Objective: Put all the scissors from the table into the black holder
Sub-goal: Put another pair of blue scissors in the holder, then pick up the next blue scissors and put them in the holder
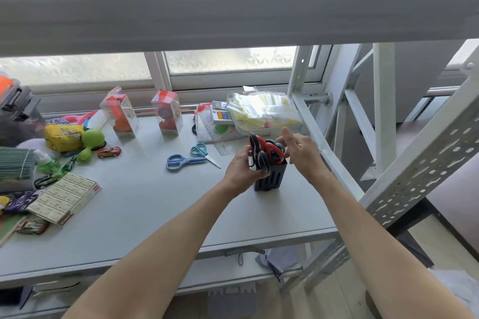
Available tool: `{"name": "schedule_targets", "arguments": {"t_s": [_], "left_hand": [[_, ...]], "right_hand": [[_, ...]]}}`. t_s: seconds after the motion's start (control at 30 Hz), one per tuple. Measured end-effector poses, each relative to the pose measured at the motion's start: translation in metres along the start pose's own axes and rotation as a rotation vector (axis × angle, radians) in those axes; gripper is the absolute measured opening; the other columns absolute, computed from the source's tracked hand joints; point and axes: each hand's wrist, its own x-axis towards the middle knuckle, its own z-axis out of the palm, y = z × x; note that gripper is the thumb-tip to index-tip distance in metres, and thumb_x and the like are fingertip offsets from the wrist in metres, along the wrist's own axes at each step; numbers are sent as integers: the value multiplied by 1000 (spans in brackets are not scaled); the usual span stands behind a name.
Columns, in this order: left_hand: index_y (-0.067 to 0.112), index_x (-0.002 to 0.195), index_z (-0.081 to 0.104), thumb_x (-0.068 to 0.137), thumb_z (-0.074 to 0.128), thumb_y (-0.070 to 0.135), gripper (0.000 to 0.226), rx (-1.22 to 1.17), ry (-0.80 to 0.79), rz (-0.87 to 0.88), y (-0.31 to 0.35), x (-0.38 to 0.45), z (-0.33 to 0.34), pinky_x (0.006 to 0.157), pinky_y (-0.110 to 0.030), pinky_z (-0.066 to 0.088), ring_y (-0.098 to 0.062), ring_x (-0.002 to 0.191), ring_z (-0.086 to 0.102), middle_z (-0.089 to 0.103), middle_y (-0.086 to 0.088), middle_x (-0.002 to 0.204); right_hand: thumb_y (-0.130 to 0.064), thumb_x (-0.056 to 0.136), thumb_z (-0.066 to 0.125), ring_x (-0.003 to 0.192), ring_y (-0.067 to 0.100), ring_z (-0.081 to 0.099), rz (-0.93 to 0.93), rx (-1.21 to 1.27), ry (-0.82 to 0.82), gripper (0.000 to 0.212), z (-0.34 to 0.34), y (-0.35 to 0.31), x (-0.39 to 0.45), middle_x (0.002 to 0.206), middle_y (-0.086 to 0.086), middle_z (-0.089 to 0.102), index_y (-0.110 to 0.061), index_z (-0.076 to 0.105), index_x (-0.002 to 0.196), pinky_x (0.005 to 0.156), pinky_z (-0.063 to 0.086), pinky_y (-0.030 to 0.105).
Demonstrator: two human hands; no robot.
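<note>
Hands (pixel 272 160) around black holder (pixel 272 177)

Setting: storeroom or small-goods stockroom, home-like room. Evidence: pale grey tabletop (pixel 145 204) forming lower level of white slotted-steel shelving frame (pixel 420 179); frosted patterned window (pixel 228 61) directly behind; boxed toys in clear retail packaging (pixel 168 112); clear bin of bagged items (pixel 264 111); flat carton of small boxes (pixel 64 195); loose toys, pouches, stationery heaped at left.

Daylight is coming through frosted windows (pixel 77 67) (patterned glass) behind the grey counter (pixel 145 204); white shelving (pixel 383 111) is standing right.
</note>
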Motion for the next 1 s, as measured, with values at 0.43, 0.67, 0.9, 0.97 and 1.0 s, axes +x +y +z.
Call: {"name": "schedule_targets", "arguments": {"t_s": [0.43,0.67,0.9,0.97,1.0], "left_hand": [[12,135,51,84,67,16,54,271,217,-162,-71,-9,-77,102,-36,45,-29,114,59,51,-11,135],[14,134,54,81,48,-6,57,399,207,-315,-115,-2,-140,111,-27,31,-27,131,48,46,-14,139],[9,142,42,85,51,1,59,446,100,-396,-121,2,-145,111,-31,32,-29,136,43,38,-13,150],[12,141,44,84,52,2,59,450,96,-386,-123,-2,-146,109,-31,35,-28,134,46,39,-11,150],[12,140,45,84,52,3,57,451,91,-378,-124,-4,-146,108,-32,37,-29,132,48,40,-11,149]], "right_hand": [[-18,99,47,77,22,58,-472,62,294,27,49,-107,-53,84,8,66,-6,66,85,67,44,32],[-20,100,45,106,32,59,-186,-178,-174,29,170,-72,-19,117,15,64,-7,65,118,90,46,38],[-4,93,43,127,36,50,-154,-544,-528,50,226,-61,18,146,13,44,-13,42,141,102,43,44],[-2,91,42,125,37,51,-159,-615,-560,48,230,-55,22,142,16,46,-11,43,138,99,43,43],[-1,91,42,122,37,52,-166,-643,-560,44,231,-52,21,138,17,48,-10,45,134,95,44,42]]}}
